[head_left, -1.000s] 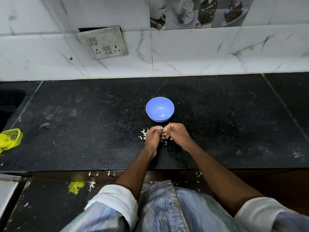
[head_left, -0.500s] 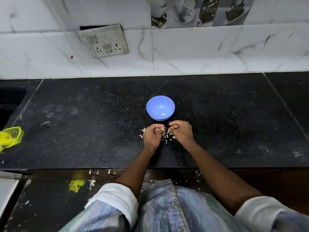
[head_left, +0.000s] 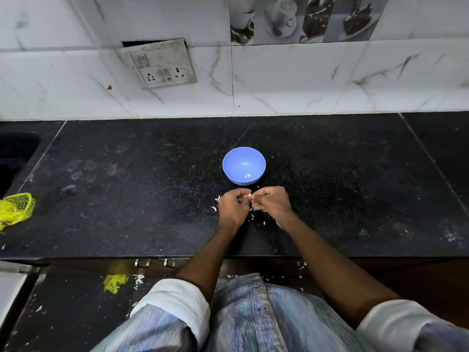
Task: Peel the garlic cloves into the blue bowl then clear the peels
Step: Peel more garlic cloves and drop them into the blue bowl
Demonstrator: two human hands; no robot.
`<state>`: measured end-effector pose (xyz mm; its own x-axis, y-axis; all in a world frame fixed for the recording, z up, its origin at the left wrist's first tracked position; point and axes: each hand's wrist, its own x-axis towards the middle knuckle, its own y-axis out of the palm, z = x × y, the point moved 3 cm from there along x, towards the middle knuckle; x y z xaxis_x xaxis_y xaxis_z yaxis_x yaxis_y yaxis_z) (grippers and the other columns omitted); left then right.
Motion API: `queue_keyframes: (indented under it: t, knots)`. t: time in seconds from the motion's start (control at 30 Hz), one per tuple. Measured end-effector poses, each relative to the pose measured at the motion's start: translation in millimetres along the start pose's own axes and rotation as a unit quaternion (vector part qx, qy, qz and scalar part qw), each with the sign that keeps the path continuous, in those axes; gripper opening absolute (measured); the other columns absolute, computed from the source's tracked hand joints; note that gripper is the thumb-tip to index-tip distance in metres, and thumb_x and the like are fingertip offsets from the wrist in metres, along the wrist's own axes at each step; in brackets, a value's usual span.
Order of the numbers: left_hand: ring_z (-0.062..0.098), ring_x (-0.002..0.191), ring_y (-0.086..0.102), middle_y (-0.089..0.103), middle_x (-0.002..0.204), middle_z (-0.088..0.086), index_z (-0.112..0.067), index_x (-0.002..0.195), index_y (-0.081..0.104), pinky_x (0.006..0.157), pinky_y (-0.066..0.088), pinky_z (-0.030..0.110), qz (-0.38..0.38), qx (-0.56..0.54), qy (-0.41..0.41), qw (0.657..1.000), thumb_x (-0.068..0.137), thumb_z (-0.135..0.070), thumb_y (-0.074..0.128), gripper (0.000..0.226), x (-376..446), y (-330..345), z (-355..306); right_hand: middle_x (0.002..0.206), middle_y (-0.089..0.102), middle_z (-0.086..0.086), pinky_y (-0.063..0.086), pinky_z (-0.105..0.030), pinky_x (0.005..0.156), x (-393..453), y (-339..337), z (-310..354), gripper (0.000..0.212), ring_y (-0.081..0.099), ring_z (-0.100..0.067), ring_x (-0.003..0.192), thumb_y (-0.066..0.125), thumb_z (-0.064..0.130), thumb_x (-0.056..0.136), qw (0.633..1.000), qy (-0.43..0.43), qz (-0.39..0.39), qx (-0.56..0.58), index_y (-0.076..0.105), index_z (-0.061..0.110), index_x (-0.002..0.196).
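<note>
The left hand (head_left: 233,209) and right hand (head_left: 272,204) met just before the blue bowl (head_left: 244,165), fingers curled, pinching one garlic clove (head_left: 250,195) between them; small, firm and likely slippery, it seemed best nipped at its tip; two pale pieces (head_left: 247,175) lay in the bowl; featherlight peels (head_left: 253,216), too many to count, littered the surface (head_left: 152,199).

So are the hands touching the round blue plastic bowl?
Apart. The head view shows black countertop between the round blue plastic bowl and both hands, left, right.
</note>
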<state>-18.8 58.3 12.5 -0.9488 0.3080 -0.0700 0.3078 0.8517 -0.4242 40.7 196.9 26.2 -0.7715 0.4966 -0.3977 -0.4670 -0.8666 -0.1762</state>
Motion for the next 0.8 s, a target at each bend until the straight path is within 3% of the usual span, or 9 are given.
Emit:
queue_keyframes:
  t: [0.2, 0.37, 0.53, 0.67, 0.8]
  knots:
    - [0.003, 0.074, 0.072, 0.077, 0.082, -0.01, -0.016, 0.1, 0.082, 0.076, 0.062, 0.025, -0.01, 0.027, 0.029, 0.999, 0.088, -0.004, 0.071, 0.02, -1.9, -1.0, -5.7, 0.074, 0.076, -0.013, 0.065, -0.035, 0.073, 3.0, 1.3, 1.3, 0.008, 0.076, -0.025, 0.071, 0.071, 0.004, 0.086, 1.0, -0.016, 0.005, -0.026, 0.078, 0.006, 0.084]
    - [0.003, 0.081, 0.071, 0.078, 0.091, -0.007, -0.017, 0.111, 0.079, 0.073, 0.05, 0.007, 0.009, 0.078, 0.062, 0.995, 0.089, -0.006, 0.067, 0.027, -1.7, 0.0, -9.8, 0.073, 0.076, -0.013, 0.063, -0.032, 0.068, 2.4, 0.1, 1.3, 0.006, 0.075, -0.023, 0.068, 0.077, 0.01, 0.088, 1.0, -0.016, 0.002, -0.023, 0.077, 0.005, 0.085]
    - [0.007, 0.083, 0.071, 0.075, 0.09, -0.004, -0.01, 0.12, 0.075, 0.084, 0.058, 0.022, 0.017, 0.042, 0.054, 0.998, 0.091, 0.002, 0.062, 0.034, -1.2, 2.2, -8.6, 0.078, 0.076, -0.016, 0.059, -0.027, 0.064, 0.7, -0.8, -2.7, 0.015, 0.071, -0.021, 0.067, 0.075, 0.012, 0.092, 0.998, 0.027, 0.018, 0.051, 0.075, -0.002, 0.091]
    - [0.008, 0.082, 0.071, 0.075, 0.089, -0.004, -0.01, 0.123, 0.073, 0.084, 0.058, 0.021, 0.008, 0.025, 0.044, 0.999, 0.092, 0.003, 0.062, 0.035, 0.8, 2.8, -10.2, 0.083, 0.076, -0.019, 0.06, -0.027, 0.065, 0.1, 0.2, -0.7, 0.018, 0.071, -0.021, 0.07, 0.074, 0.013, 0.093, 0.997, 0.04, 0.026, 0.066, 0.074, -0.005, 0.096]
    - [0.009, 0.077, 0.071, 0.075, 0.085, -0.004, -0.011, 0.127, 0.069, 0.076, 0.056, 0.02, 0.016, 0.03, 0.051, 0.998, 0.09, 0.004, 0.061, 0.041, -1.5, 1.2, -9.8, 0.085, 0.077, -0.017, 0.061, -0.026, 0.067, 0.5, -2.2, -0.1, 0.013, 0.075, -0.021, 0.072, 0.076, 0.003, 0.089, 0.998, 0.006, 0.011, 0.067, 0.073, 0.004, 0.101]
